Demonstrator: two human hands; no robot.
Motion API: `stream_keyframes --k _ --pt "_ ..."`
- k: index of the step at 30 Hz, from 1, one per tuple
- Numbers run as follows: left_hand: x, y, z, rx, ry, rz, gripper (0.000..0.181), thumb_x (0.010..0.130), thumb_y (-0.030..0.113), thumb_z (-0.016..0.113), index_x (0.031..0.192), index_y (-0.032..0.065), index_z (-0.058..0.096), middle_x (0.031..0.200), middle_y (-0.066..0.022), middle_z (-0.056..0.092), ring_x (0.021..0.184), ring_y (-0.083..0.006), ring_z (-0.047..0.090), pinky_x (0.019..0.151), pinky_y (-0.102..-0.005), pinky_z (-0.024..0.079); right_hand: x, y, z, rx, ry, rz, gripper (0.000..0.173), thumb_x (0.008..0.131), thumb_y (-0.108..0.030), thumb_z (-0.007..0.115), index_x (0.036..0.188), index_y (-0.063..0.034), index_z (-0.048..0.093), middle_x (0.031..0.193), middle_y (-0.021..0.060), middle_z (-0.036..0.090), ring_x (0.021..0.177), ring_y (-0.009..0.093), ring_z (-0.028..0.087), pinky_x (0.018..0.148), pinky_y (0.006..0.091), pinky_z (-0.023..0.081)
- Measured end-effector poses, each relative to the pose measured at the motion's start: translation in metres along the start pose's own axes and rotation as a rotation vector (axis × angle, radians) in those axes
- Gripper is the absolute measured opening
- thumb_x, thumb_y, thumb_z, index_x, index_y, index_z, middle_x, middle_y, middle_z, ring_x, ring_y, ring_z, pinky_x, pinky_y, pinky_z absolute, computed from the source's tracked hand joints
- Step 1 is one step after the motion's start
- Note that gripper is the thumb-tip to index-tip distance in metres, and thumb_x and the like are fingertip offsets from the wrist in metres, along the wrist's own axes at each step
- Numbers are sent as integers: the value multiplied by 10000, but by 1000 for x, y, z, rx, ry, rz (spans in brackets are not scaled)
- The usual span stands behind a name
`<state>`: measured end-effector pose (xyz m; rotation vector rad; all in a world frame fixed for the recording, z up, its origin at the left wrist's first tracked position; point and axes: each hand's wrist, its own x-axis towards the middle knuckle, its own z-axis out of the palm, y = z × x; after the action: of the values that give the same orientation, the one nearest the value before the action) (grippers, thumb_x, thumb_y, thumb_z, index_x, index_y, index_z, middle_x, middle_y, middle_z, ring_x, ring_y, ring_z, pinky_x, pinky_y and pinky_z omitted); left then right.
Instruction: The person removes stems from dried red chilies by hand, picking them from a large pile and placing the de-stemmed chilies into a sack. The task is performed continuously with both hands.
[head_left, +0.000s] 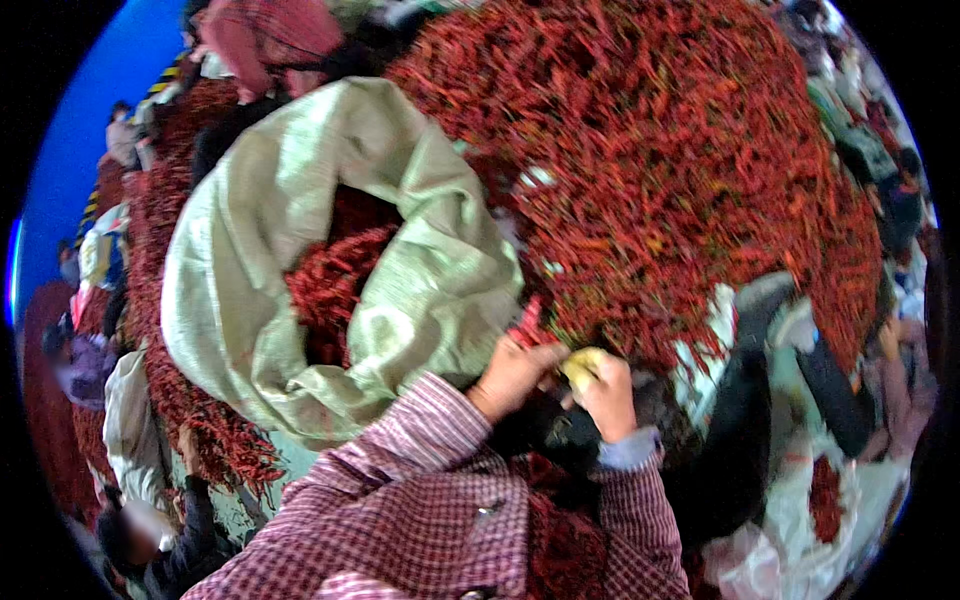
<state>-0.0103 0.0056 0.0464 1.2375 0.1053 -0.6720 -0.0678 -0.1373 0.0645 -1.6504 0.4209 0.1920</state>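
My left hand (516, 373) is closed around a few red chili peppers (534, 324), their tips pointing up past the fingers. Right beside it is my right hand (606, 391), fingers bent, with something yellowish (582, 367) at its thumb and fingers. Whether this is a finger covering or a held thing cannot be made out. To the left of both hands stands a large pale woven sack (225, 247) with a rolled-down rim. Red chili peppers (337, 277) lie inside it. Beyond the hands spreads a big heap of red chilies (660, 165) with green stems.
A leg in dark trousers (731, 420) stretches out to the right. Plastic sheeting (862, 510) lies at the lower right. Another pale sack (135, 427) stands at the left. Several people sit around, including one in a pink top (274, 34) behind the large sack.
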Motion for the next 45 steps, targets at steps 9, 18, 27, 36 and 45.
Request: stream_keyframes --k 9,18,27,36,45 --pt "8 -2 0 -613 -162 -469 71 871 46 599 829 -12 594 712 -69 581 521 -117 486 400 -206 356 -9 21 -17 830 -259 21 105 870 -61 605 876 37 643 584 -4 484 461 81 388 478 293 446" --pt "-32 105 -28 -94 30 -32 83 797 51 629 879 46 616 668 -15 546 480 -72 449 372 -211 292 -23 -13 -71 308 -50 29 190 892 -112 575 990 25 663 667 22 584 502 96 539 495 231 448" --pt "-20 174 -232 1567 520 458 510 698 153 744 1136 -55 585 939 -165 676 937 -345 631 883 -393 470 -1 35 -123 -1371 286 25 262 740 -157 648 989 -86 687 1030 134 620 1008 337 562 828 451 445" --pt "-60 162 -162 1123 551 527 268 784 41 681 1045 -18 655 859 -47 664 741 -82 568 682 -242 474 36 74 -72 -1396 44 365 244 746 -211 645 922 -60 718 986 170 683 1037 359 579 893 553 391" --pt "-43 74 -47 579 -54 314 98 824 1 647 916 -20 674 805 -47 667 696 -102 612 647 -229 495 49 90 -99 -741 403 68 308 835 -245 630 927 49 630 848 219 660 735 354 654 630 423 524"
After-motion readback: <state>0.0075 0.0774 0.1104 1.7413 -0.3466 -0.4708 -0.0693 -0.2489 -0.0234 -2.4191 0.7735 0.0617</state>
